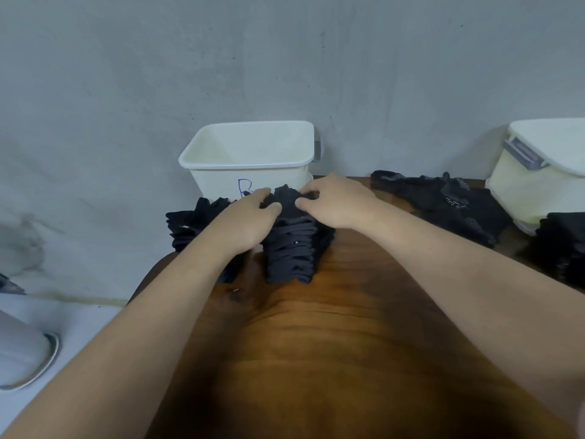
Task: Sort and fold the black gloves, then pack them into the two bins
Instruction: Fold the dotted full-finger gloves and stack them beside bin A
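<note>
Item: black gloves, part sorted, on a brown wooden tabletop (332, 327) set against a grey wall (158, 74). Bins, two: a white bin marked B (218, 182) at the back centre, open and with nothing visible inside; a second bin (522, 191) at the far right, cream, partly out of frame, its contents hidden. Folded stacks, three: the middle stack (291, 248) just in front of the bin marked B; the left stack (186, 226) beside it, partly behind a forearm; the right stack (560, 245) at the foot of the second bin. Each stack stands near a bin, probably staged by sort so that it can go in as one lot. Gloves per stack: many layers, with edges too merged to count. Loose gloves (443, 198), one heap, white-dotted and unfolded, lie between the middle stack and the second bin, apparently awaiting folding. Hands, two, both at the top of the middle stack: the left hand (250, 217) curls its fingers over the uppermost layer, and the right hand (335, 204) pinches that layer between thumb and fingers, seemingly squaring the top or seating a fresh fold. Packing not yet begun, as far as can be seen.
</note>
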